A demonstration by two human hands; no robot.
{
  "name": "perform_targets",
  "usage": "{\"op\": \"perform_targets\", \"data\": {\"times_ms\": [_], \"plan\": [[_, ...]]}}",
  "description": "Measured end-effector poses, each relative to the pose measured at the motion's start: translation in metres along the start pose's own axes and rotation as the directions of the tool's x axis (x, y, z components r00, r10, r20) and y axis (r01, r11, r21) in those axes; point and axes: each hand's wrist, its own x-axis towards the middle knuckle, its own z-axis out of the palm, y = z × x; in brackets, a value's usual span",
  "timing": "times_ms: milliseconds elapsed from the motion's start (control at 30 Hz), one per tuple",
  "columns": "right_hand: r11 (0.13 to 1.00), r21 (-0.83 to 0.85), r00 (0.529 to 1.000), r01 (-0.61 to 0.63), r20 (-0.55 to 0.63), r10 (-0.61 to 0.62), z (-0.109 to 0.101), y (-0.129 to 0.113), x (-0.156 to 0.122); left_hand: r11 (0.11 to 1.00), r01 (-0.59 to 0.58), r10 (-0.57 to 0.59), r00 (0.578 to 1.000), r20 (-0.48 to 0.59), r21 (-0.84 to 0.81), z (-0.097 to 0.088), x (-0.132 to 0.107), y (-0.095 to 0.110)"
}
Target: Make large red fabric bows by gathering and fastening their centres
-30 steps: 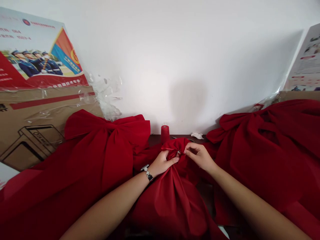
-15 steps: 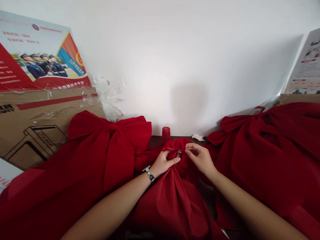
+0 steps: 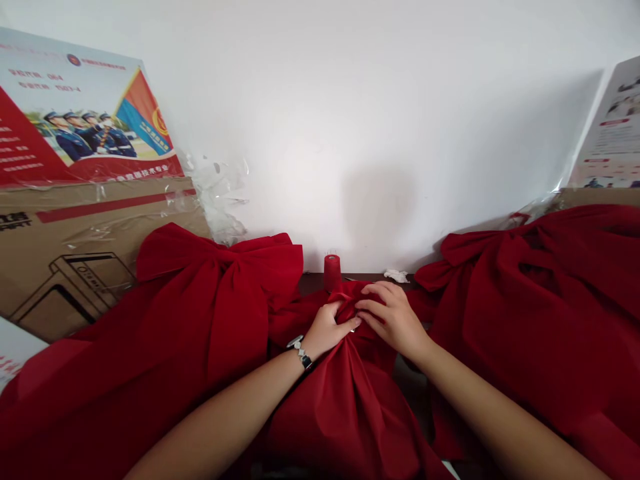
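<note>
Gathered red fabric (image 3: pixel 350 393) hangs in folds in front of me, bunched at its top. My left hand (image 3: pixel 325 331) grips the bunch, thumb on the near side and fingers behind it. Only a sliver of a small metal clip (image 3: pixel 353 330) shows by the left thumb tip. Over the top of the bunch reaches my right hand (image 3: pixel 395 317), its bent fingers apart and their tips touching the cloth close to the left thumb. Most of the clip is hidden by the hands. A bracelet and a watch circle my left wrist.
A red thread spool (image 3: pixel 332 272) with pins or needles in its top stands behind the hands. Large red fabric bows (image 3: pixel 225 267) lie left and right. A crumpled white tissue (image 3: pixel 397 275) sits by the wall. A cardboard box (image 3: pixel 40 280) stands at left.
My right hand has moved left and over the bunch, from a pinch at its right edge to spread fingers covering the clip. The left hand stays nearly in place.
</note>
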Motion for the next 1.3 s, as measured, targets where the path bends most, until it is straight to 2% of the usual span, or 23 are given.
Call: {"op": "perform_targets", "data": {"times_ms": [100,200,267,300,333,400,467,500,533,567,667,733,800,867,967,1067,1200,1300], "plan": [[0.994,-0.045,0.992,0.098,0.08,-0.094,0.0,0.0,0.0,0.998,-0.016,0.015,1.0,0.012,0.055,0.002,-0.001,0.0],[0.989,0.001,0.981,0.145,0.133,-0.144,0.0,-0.002,0.0,0.997,-0.016,0.013,0.999,0.039,0.078,0.003,-0.003,0.003],[0.988,0.13,0.99,0.08,0.108,-0.095,0.002,-0.004,-0.001,0.997,-0.011,0.007,0.998,0.06,0.079,0.004,-0.003,0.004],[0.973,0.233,0.996,0.005,0.084,-0.026,0.002,-0.004,-0.001,0.997,-0.003,-0.003,0.997,0.077,0.072,0.004,-0.003,0.004],[0.93,0.357,0.995,-0.088,0.066,0.069,0.003,-0.003,0.0,0.998,0.009,-0.015,0.995,0.098,0.057,0.003,-0.003,0.003],[0.751,0.607,0.961,-0.26,0.085,0.264,0.004,0.002,0.0,0.999,0.035,-0.035,0.99,0.137,-0.004,0.002,-0.002,0.0],[0.561,0.751,0.913,-0.349,0.139,0.383,0.004,0.013,0.001,0.993,0.053,-0.038,0.989,0.145,-0.105,0.0,0.001,-0.005],[0.518,0.773,0.897,-0.366,0.146,0.416,0.004,0.019,0.001,0.987,0.057,-0.037,0.991,0.132,-0.152,-0.001,0.002,-0.007],[0.515,0.765,0.883,-0.386,0.145,0.447,0.003,0.026,0.0,0.98,0.061,-0.041,0.993,0.112,-0.187,-0.002,0.003,-0.009],[0.547,0.732,0.875,-0.407,0.14,0.463,0.002,0.032,0.0,0.975,0.069,-0.051,0.995,0.087,-0.21,-0.004,0.004,-0.011],[0.775,0.444,0.889,-0.451,0.143,0.435,0.0,0.047,-0.003,0.966,0.081,-0.082,0.997,0.007,-0.245,-0.008,0.005,-0.011],[0.869,0.204,0.891,-0.452,0.153,0.427,-0.002,0.053,-0.004,0.962,0.067,-0.075,0.997,-0.021,-0.263,-0.009,0.005,-0.009],[0.875,0.046,0.871,-0.481,0.133,0.472,-0.005,0.056,-0.004,0.962,0.047,-0.052,0.999,-0.013,-0.268,-0.008,0.004,-0.006],[0.85,-0.021,0.847,-0.527,0.072,0.527,-0.009,0.056,-0.003,0.963,0.038,-0.039,0.999,0.005,-0.266,-0.007,0.003,-0.004],[0.826,0.027,0.825,-0.563,-0.043,0.564,-0.016,0.051,0.0,0.963,0.039,-0.037,0.999,0.013,-0.268,-0.005,0.002,-0.004],[0.817,0.2,0.816,-0.54,-0.111,0.567,-0.017,0.039,0.001,0.961,0.038,-0.036,0.999,0.012,-0.274,-0.005,0.002,-0.005],[0.806,0.401,0.854,-0.435,-0.102,0.511,-0.011,0.018,-0.001,0.957,0.04,-0.034,0.999,0.024,-0.286,-0.005,0.001,-0.005],[0.812,0.465,0.896,-0.352,-0.085,0.437,-0.009,0.003,-0.004,0.955,0.038,-0.029,0.999,0.034,-0.293,-0.005,0.001,-0.004]]}}
